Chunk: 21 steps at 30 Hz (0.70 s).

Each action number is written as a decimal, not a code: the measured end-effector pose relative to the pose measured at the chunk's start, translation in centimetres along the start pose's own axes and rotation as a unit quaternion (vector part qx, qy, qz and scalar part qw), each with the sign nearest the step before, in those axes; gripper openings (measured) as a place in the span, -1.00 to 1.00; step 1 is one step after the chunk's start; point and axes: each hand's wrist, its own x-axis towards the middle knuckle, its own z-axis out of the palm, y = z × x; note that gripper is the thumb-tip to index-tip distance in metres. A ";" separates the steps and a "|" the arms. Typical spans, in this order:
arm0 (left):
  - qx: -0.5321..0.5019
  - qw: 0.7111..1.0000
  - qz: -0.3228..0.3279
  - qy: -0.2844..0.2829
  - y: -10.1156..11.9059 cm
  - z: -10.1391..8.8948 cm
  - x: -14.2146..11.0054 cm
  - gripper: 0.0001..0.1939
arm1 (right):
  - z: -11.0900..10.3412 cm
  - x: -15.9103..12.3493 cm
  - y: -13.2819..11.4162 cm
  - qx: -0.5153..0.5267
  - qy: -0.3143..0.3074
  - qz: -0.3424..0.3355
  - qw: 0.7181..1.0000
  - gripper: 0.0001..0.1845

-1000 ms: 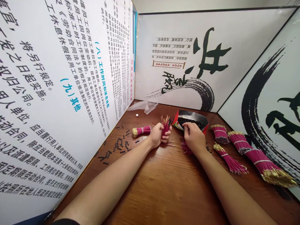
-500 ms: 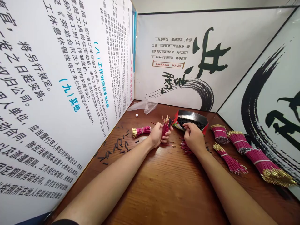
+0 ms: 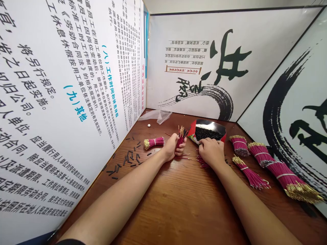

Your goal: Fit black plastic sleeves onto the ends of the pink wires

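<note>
My left hand is closed around an upright bundle of thin dark-red wires with gold tips; some carry black sleeves at their tops. My right hand is at the near rim of an open red-and-black box. Its fingers are curled, and what they grip, if anything, is hidden. Inside the box lie many short black sleeves. Loose red wires stick out beneath my right hand, and a few more lie beside my left hand.
Black sleeves are scattered at the left, near a tied wire bundle. More tied bundles lie at the right. A clear plastic bag and a small white ball lie at the back. Printed panels enclose the table.
My right hand has drawn back from over the box's sleeves to its near rim, so more of the contents show. My left hand stays nearly in place with the wires.
</note>
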 end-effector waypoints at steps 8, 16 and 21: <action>-0.018 1.000 0.009 -0.002 -0.1 0.1 -0.1 -0.87 | 0.1 0.0 0.1 -0.004 0.003 -0.021 1.000 -0.69; 0.018 0.999 0.039 0.018 -0.4 0.3 -0.2 -0.83 | 0.1 0.0 0.1 -0.026 -0.003 -0.018 1.000 -0.68; 0.026 0.999 0.023 0.022 -0.3 0.3 -0.2 -0.80 | 0.1 -0.1 0.0 -0.012 -0.008 -0.017 1.000 -0.67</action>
